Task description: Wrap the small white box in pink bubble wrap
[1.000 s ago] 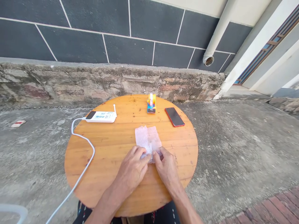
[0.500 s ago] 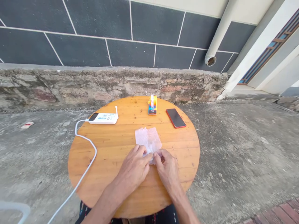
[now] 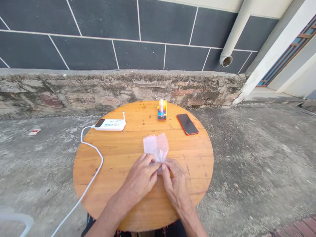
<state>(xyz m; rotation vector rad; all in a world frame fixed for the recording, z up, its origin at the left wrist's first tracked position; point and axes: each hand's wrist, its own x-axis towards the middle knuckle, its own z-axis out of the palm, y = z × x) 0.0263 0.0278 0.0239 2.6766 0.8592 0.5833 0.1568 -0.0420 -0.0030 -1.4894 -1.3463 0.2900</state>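
Note:
A thin, pinkish-white sheet of tissue paper lies creased on the round wooden table. Its near part is gathered between my two hands. My left hand is closed on the sheet's lower left, thumb and fingertips pinching the gathered part. From the other side, my right hand pinches the same bunched spot, thumb and forefinger close to the left thumb. The fingertips and the folds hide part of the sheet's near edge.
A yellow and blue tape dispenser stands at the table's far edge. To its right lies a red-edged phone. At the left is a white device with a white cable running off the table. A stone-based wall rises behind.
Both hands stay at the same spot. The sheet's right side has drawn inward, and its near part is more tightly gathered. My right fingers have straightened somewhat. The view has shifted slightly.

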